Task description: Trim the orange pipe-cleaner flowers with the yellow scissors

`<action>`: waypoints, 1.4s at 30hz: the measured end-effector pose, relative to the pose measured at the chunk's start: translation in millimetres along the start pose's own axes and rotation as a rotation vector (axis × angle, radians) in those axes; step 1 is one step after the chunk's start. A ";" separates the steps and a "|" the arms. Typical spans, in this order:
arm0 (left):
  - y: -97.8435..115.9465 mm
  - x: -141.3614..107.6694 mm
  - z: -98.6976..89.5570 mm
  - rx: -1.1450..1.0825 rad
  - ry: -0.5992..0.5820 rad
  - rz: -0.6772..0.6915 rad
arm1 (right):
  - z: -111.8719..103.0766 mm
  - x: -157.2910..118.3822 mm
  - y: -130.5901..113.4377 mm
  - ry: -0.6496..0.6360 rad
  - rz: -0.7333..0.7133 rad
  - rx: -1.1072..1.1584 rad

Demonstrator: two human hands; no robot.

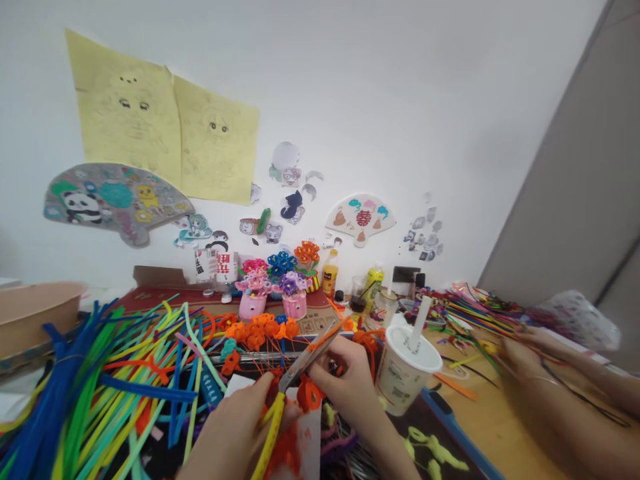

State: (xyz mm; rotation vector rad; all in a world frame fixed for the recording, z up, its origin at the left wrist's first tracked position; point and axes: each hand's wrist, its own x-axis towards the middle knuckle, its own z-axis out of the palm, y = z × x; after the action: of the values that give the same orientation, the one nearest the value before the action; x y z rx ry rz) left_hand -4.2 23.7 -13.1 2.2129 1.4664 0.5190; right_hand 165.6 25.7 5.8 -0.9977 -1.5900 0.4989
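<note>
At the centre of the head view, over a cluttered table (505, 430), yellow-handled scissors (286, 382) are gripped in the closed left hand (237, 420), blades pointing away; beside them, an orange fuzzy flower (311, 396) is held by the right hand (347, 383), its fingers curled, left of a paper cup (403, 380).

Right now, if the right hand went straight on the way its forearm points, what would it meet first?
Likely the blades of the yellow-handled scissors, which cross the picture just ahead of the right hand. Depth is unclear; they may already touch.
</note>
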 end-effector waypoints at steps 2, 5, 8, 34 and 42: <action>-0.8 1.8 1.2 0.003 -0.002 0.012 | 0.2 -0.2 -1.2 0.005 -0.008 -0.016; -3.4 3.0 3.9 0.007 -0.003 0.029 | 0.5 -0.3 -2.9 0.009 -0.027 -0.023; -6.0 3.2 5.4 0.012 0.000 0.039 | 0.8 -0.4 -3.3 0.018 -0.031 -0.009; -10.6 -5.6 8.2 -0.050 0.030 0.089 | 2.1 -1.6 6.4 0.064 0.057 0.040; -11.4 1.3 7.9 -0.014 0.003 0.064 | -0.3 0.3 11.3 0.021 0.131 0.239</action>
State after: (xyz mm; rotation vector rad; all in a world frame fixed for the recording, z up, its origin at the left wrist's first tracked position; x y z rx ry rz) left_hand -8.3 27.7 -25.7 2.2551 1.3939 0.5520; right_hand 169.6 32.1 -2.5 -0.9240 -1.4141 0.7482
